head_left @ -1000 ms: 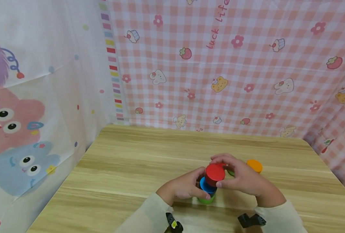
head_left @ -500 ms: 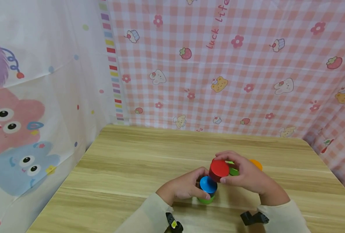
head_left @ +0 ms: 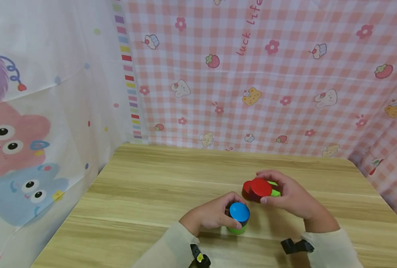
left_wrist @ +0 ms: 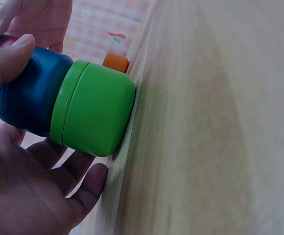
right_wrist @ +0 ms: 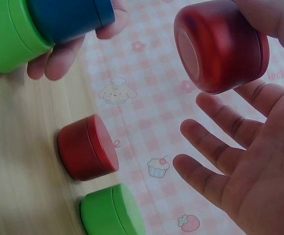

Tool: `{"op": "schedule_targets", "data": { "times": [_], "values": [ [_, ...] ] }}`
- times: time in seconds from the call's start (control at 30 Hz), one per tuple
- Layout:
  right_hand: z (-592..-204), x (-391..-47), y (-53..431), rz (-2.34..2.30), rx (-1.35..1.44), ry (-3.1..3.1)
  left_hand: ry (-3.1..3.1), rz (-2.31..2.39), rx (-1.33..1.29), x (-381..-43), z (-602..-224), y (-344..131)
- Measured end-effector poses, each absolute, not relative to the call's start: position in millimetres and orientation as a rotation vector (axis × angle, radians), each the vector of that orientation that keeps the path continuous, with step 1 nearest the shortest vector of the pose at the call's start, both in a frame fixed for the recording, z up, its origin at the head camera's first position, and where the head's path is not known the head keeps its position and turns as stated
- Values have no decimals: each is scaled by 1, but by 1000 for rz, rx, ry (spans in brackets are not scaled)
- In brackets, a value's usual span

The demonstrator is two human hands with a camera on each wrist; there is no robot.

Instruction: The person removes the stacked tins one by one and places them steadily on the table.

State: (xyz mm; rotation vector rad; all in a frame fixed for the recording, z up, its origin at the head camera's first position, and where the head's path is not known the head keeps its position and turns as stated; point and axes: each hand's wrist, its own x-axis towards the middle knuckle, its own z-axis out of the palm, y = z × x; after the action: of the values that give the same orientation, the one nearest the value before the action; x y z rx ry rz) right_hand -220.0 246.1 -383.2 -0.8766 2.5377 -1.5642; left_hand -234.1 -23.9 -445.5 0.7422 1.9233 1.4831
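Observation:
In the head view my left hand [head_left: 215, 215] grips a round blue tin [head_left: 239, 211], which stands on a green tin [head_left: 237, 229]. The left wrist view shows the thumb and fingers curled around the blue tin, while the green tin [left_wrist: 95, 107] rests on the tabletop. My right hand [head_left: 287, 195] pinches a red tin [head_left: 261, 189] between thumb and forefinger. Held up off the table, this red tin [right_wrist: 220, 46] has its other fingers spread below it in the right wrist view. A second red tin [right_wrist: 85, 149] stands on the table beyond.
Beside the second red tin stands another green tin [right_wrist: 111, 210], partly covered by my right hand in the head view. An orange tin [left_wrist: 116, 62] stands farther off. Wooden table [head_left: 151, 178]; a pink checked cloth [head_left: 198, 74] hangs at its back edge.
My right hand has lifted the red tin off the top of the blue one and carried it right and slightly back. The left hand has kept its hold on the stack.

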Motion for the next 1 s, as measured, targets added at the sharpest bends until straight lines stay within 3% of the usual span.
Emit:
{"op": "schedule_targets", "data": {
  "times": [1.0],
  "values": [
    [-396,-232,287,-1653,-511,2637,1942,1479,718,-234,-446,-23]
  ]
}}
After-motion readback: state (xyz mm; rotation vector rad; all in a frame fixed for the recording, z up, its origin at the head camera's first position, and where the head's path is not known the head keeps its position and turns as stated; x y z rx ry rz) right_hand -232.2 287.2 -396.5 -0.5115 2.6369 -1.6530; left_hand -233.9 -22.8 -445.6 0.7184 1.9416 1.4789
